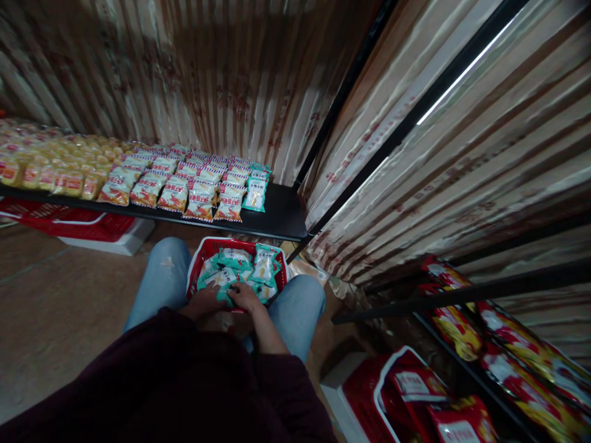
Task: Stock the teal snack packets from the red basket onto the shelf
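Note:
Between my knees stands a red basket with a white rim, filled with teal-and-white snack bags. Both hands are inside its near side. My left hand is closed on a teal snack bag at the near left of the pile. Close beside it, my right hand has its fingers curled at the same spot, closed on a snack bag too. The hands partly hide the bags under them. On the shelf above, two teal bags stand one behind the other at the right end of the display.
The black shelf carries rows of orange-and-white snack bags and yellow packaged buns. Red baskets stand at lower left and lower right. Black posts and a pleated curtain rise behind; red-yellow packs fill another shelf.

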The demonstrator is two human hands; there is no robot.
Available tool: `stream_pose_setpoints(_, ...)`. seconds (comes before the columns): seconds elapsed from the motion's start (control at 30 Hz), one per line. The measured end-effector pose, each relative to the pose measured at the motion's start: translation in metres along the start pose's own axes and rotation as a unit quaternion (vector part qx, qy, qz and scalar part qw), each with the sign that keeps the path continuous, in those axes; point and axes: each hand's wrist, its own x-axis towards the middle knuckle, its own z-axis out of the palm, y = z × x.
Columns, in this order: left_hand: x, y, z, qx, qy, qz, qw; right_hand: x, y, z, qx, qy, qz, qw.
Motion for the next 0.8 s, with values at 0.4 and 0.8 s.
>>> stream_pose_setpoints(0.4, -0.014, 0.008, -0.028, -0.066, 0.016, -0.057, 0.996, 0.001, 0.003, -0.007, 0.012, 0.037, 0.002, 0.999)
stream_pose_setpoints(0.8, -0.004, 0.013, -0.046, -0.473, 0.086, -0.228, 0.847, -0.005, -0.005, -0.035, 0.217, 0.157, -0.016, 0.963)
